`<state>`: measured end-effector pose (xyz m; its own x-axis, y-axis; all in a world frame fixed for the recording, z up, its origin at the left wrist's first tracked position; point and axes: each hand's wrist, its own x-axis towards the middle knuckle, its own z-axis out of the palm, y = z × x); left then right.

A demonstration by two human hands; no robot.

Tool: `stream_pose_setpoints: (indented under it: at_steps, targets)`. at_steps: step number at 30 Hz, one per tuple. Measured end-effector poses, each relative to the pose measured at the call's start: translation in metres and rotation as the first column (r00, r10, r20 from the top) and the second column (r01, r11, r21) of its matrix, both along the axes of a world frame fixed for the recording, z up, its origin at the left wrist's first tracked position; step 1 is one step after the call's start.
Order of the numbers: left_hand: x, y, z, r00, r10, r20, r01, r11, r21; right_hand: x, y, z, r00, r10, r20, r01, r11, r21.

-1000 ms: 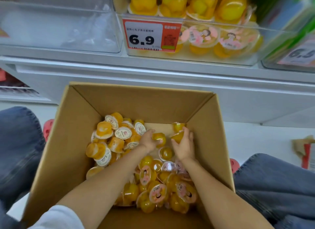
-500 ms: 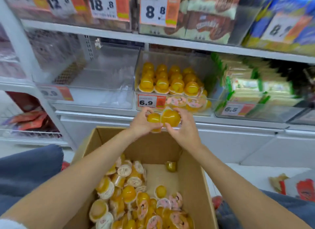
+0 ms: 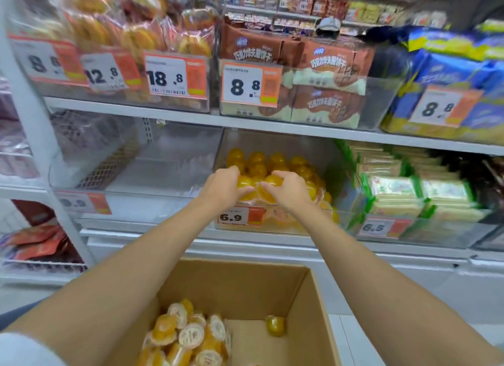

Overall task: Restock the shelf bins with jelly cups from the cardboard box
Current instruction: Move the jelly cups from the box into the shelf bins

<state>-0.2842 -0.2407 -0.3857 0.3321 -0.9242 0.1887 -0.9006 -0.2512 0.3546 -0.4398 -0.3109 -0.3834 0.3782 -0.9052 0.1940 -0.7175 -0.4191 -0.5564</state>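
Observation:
My left hand (image 3: 222, 187) and my right hand (image 3: 286, 189) are side by side over the front of the clear shelf bin (image 3: 338, 221) tagged 6.9. Each grips yellow jelly cups (image 3: 261, 188) between curled fingers, just above the cups stacked in the bin (image 3: 257, 161). Below, the open cardboard box (image 3: 240, 281) holds several more jelly cups (image 3: 185, 335) heaped at its left, and one lone cup (image 3: 275, 324) sits near its far right corner.
An empty clear bin (image 3: 136, 174) stands left of the jelly bin. Green-and-white packets (image 3: 395, 191) fill the bin on the right. The shelf above carries brown biscuit packs (image 3: 313, 87) and blue bags (image 3: 450, 87). A white shelf post (image 3: 35, 136) runs down the left.
Both hands took jelly cups from the box, lifted them up and forward, and now hold them over the 6.9 bin. My view has tilted up from the box to the shelves.

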Motion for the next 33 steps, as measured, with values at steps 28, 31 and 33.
stream_pose_setpoints:
  at_steps: [28,31,33]
  targets:
    - [-0.060,0.063,-0.064,0.985,-0.069,0.160,0.093,0.985,-0.145,-0.040,0.073,-0.096,0.965,0.051,0.256,-0.038,0.998,-0.053]
    - [-0.073,0.081,-0.119,0.984,-0.071,-0.164,0.094,0.986,0.136,-0.056,0.091,-0.143,0.995,0.050,0.083,-0.066,0.978,0.199]
    - [-0.076,0.092,-0.163,0.961,-0.022,-0.275,0.123,0.926,0.357,-0.066,0.098,-0.180,0.996,0.079,-0.040,-0.060,0.935,0.350]
